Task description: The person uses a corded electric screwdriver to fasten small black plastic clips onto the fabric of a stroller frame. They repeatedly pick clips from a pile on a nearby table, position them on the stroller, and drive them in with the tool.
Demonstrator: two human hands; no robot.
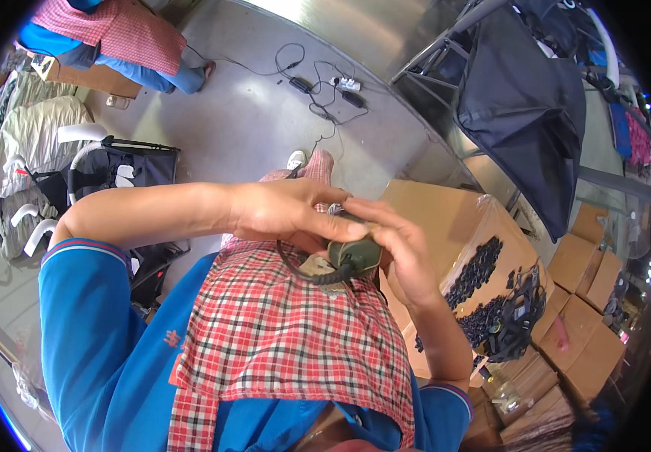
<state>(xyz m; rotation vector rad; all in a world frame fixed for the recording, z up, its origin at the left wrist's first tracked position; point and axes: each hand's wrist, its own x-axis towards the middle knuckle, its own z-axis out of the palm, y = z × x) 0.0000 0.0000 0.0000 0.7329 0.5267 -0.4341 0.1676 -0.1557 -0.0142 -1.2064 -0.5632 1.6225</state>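
In front of my chest, both hands are closed around a dark green rounded object (358, 255) with a thick black cord (295, 273) looping from it. I cannot make out what kind of thing it is. My left hand (287, 215) reaches across from the left, its thumb lying over the object's top. From the right, my right hand (408, 252) curls its fingers round the far side. A worn tan patch (318, 267) shows just beneath the object, against my red checked apron (295, 331). The fingers hide part of the object.
Right of me, an open cardboard box (435, 218) holds many small black parts (476, 275) and a black strapped bundle (520, 320). Black folded fabric on a frame (521, 113) stands beyond. At left are strollers (125, 162). Cables (318, 90) cross the floor; a co-worker (125, 41) bends at far left.
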